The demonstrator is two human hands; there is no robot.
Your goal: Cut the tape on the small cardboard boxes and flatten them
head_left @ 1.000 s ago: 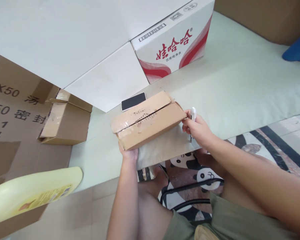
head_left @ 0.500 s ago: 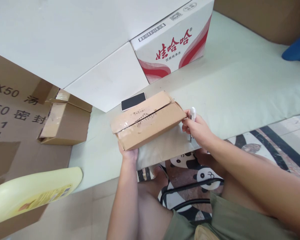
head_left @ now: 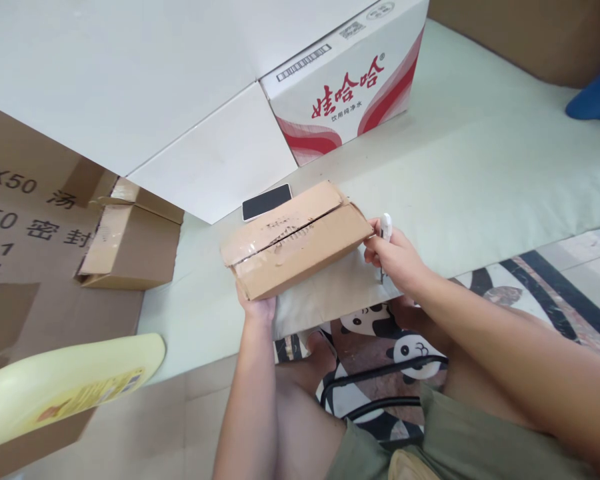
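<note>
A small brown cardboard box (head_left: 300,250) sits tilted near the table's front edge, with torn, scuffed paper along the seam on its top. My left hand (head_left: 259,308) grips its near left end from below, and most of the fingers are hidden under the box. At the right corner, my right hand (head_left: 393,257) pinches the box edge with its fingertips. That same hand also holds a white utility knife (head_left: 386,227), its thin dark end pointing down. Just behind the box lies a phone (head_left: 267,202) with a dark screen.
A white and red water carton (head_left: 350,100) stands behind, beside a large white box (head_left: 130,67). Brown cartons (head_left: 15,293) and a smaller box (head_left: 140,247) are at left, near a pale yellow bottle (head_left: 75,387). A blue object (head_left: 597,97) shows at far right.
</note>
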